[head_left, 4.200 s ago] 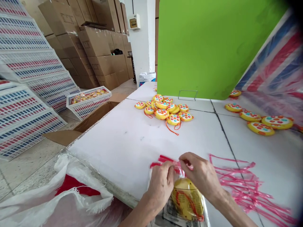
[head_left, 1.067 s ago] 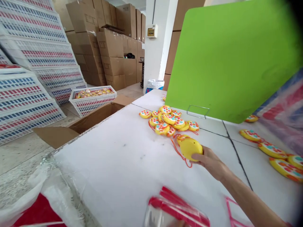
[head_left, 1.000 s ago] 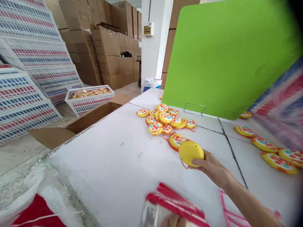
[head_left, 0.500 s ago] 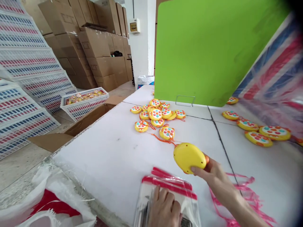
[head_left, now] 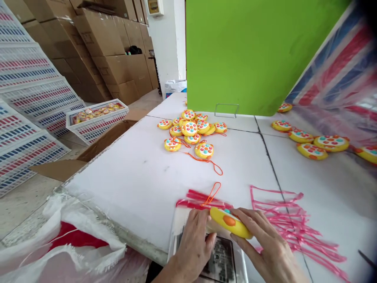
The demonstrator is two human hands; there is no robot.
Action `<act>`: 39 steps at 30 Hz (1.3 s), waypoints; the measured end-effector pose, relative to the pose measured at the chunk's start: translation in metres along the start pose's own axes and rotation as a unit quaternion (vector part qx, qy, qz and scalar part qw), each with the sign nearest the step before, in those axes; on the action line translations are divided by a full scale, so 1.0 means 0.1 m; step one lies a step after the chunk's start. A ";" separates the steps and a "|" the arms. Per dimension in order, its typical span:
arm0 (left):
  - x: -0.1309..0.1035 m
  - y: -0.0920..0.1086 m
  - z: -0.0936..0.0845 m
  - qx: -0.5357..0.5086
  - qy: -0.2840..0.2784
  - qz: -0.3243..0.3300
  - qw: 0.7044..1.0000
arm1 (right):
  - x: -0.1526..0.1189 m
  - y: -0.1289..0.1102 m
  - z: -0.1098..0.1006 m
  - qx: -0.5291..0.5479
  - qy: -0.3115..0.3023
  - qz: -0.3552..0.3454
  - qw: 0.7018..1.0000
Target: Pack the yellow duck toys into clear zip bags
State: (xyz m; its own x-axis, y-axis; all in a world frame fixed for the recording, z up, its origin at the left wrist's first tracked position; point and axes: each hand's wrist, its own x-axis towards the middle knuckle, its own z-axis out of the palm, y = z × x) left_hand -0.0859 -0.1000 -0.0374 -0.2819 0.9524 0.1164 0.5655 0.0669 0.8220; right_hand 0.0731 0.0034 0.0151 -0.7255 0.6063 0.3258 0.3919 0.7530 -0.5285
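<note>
One yellow button toy (head_left: 231, 223) is at the lower centre of the frame, its edge turned to the camera, gripped between the thumb and fingers of the right hand (head_left: 266, 239) above a clear bag (head_left: 220, 255) with black print. The left hand (head_left: 194, 239) has its fingers bent at the bag's red-edged mouth, just beside the toy's left end; whether they pinch the film I cannot tell. The step in hand looks like offering the toy to the bag, and the next move probably calls for parting the film and lining the toy up with the opening. Several red edges overlap, so the bags defeat a count. On the worktop (head_left: 132, 192), the pile (head_left: 189, 128) at centre shows about ten toys, with two loose toys (head_left: 204, 150) just below it; six others (head_left: 332, 142) sit at right, one cut by the frame. Pink ties (head_left: 294, 230) at lower right are too tangled to count.
</note>
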 end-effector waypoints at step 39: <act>0.06 0.13 -0.65 0.014 0.193 -0.020 0.981 | 0.05 0.22 0.07 0.162 -0.095 0.197 0.962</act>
State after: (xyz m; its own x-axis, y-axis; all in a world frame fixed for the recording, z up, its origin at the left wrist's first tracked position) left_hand -0.1310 -0.1125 0.0100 -0.5740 0.7650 0.2921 0.5676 0.1146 0.8153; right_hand 0.0740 0.0217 -0.0005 -0.6588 0.7476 -0.0839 0.4840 0.3358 -0.8081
